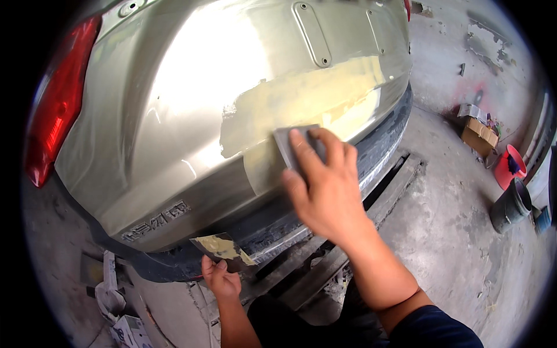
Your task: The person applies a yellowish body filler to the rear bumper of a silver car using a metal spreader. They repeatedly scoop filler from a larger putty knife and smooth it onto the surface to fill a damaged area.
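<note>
My right hand point(328, 191) grips a flat grey putty spreader point(284, 145), its fingers stretched along the top face. The spreader lies against the lower part of a pale gold car tailgate point(133, 162), at the lower edge of a broad yellowish putty patch point(261, 113). Lower and to the left, my left hand point(221, 281) pinches the near edge of a thin dark plate point(235, 264) smeared with yellow putty point(217, 246). That plate is held just off the dark bumper point(383, 139). The spreader's working edge is partly hidden.
A red tail light point(61, 104) bounds the tailgate at left. Below the bumper run metal beams point(325, 269). On the right-hand floor stand a cardboard box point(480, 136), a pink bucket point(510, 165) and a dark bucket point(510, 206). A white box point(131, 332) lies lower left.
</note>
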Available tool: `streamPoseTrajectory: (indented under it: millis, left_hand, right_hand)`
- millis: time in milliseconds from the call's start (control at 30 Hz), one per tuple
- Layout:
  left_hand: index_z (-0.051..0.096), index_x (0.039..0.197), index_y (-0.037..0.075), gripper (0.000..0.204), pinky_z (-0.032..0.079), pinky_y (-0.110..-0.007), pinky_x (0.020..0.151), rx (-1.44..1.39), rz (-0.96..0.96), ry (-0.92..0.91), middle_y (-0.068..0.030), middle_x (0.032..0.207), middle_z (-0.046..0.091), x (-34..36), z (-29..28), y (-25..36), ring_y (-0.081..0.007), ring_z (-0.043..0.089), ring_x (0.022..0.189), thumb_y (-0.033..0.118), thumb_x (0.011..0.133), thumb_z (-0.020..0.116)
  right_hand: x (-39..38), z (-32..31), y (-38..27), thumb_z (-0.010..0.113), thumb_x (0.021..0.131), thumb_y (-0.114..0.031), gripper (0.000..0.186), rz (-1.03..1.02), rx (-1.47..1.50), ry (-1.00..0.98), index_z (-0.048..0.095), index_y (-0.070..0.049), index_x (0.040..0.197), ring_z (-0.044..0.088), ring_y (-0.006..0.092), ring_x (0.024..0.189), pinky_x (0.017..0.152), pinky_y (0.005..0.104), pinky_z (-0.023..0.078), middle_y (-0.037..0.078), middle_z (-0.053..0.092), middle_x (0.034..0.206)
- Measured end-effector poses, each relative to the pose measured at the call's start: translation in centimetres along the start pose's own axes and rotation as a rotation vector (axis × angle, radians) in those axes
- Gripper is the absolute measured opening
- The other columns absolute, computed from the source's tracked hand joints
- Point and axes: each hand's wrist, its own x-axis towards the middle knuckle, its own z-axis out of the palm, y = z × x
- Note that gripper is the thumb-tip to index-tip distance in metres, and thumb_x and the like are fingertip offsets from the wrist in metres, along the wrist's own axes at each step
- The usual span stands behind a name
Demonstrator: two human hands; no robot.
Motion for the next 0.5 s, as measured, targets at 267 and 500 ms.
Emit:
streamPoseTrajectory:
  millis: [267,500]
  left_hand:
    - [0.053,0.138,-0.005,0.050,0.043,-0.040,0.112,-0.021,0.023,-0.185,-0.0153,0.136,0.063,0.4,-0.4,-0.5,-0.0257,0.060,0.126,-0.004,0.087,0.052]
    - [0.054,0.137,-0.005,0.050,0.043,-0.040,0.113,0.011,0.024,-0.142,-0.0151,0.135,0.063,0.2,-1.2,0.0,-0.0256,0.060,0.126,-0.002,0.087,0.054]
  right_hand:
    - [0.4,1.7,0.2,0.068,0.089,-0.025,0.054,-0.007,-0.105,0.032,0.061,-0.004,0.139,0.050,0.0433,0.113,0.094,0.0513,0.046,0.019,0.052,0.137]
    - [-0.5,1.2,0.2,0.069,0.090,-0.022,0.056,-0.019,0.004,0.045,0.059,-0.003,0.142,0.046,0.0457,0.120,0.099,0.0525,0.044,0.022,0.048,0.141]
